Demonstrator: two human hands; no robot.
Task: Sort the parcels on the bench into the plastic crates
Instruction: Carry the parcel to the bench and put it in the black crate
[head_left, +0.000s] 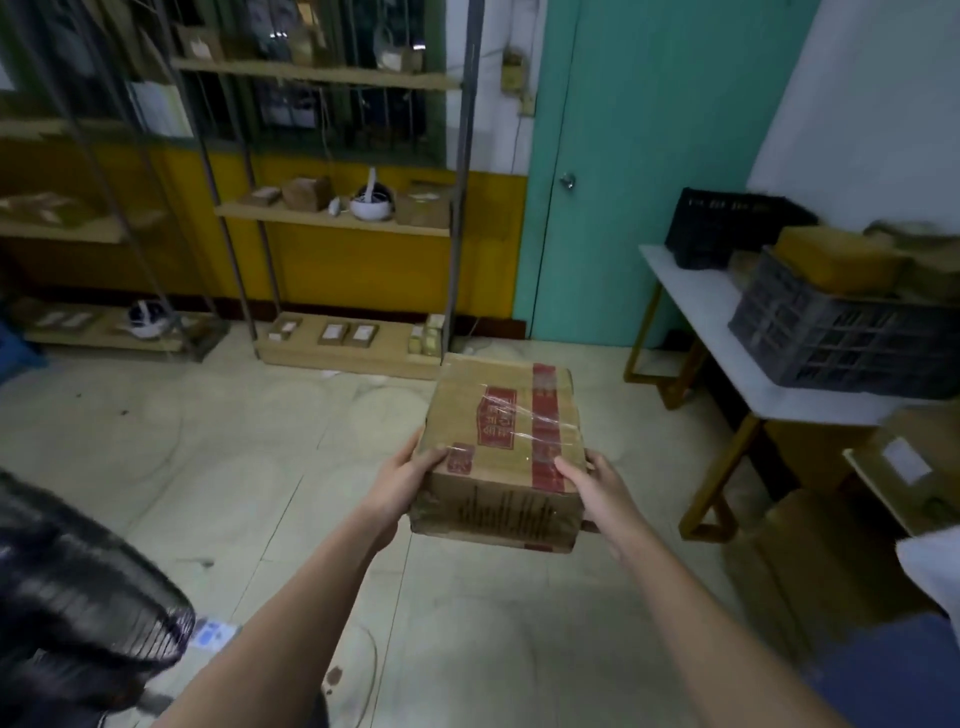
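Over the floor, clear of the desk (691, 291), my left hand (402, 480) and right hand (597, 486) grasp a taped parcel (501, 452) by its sides. Grey crate (831, 332) already carries parcels; black crate (722, 228) contents hidden. Sorting looks partly done.

Open floor (260, 467) ahead; bench (727, 364) (crates (841, 332) on top) blocks right.
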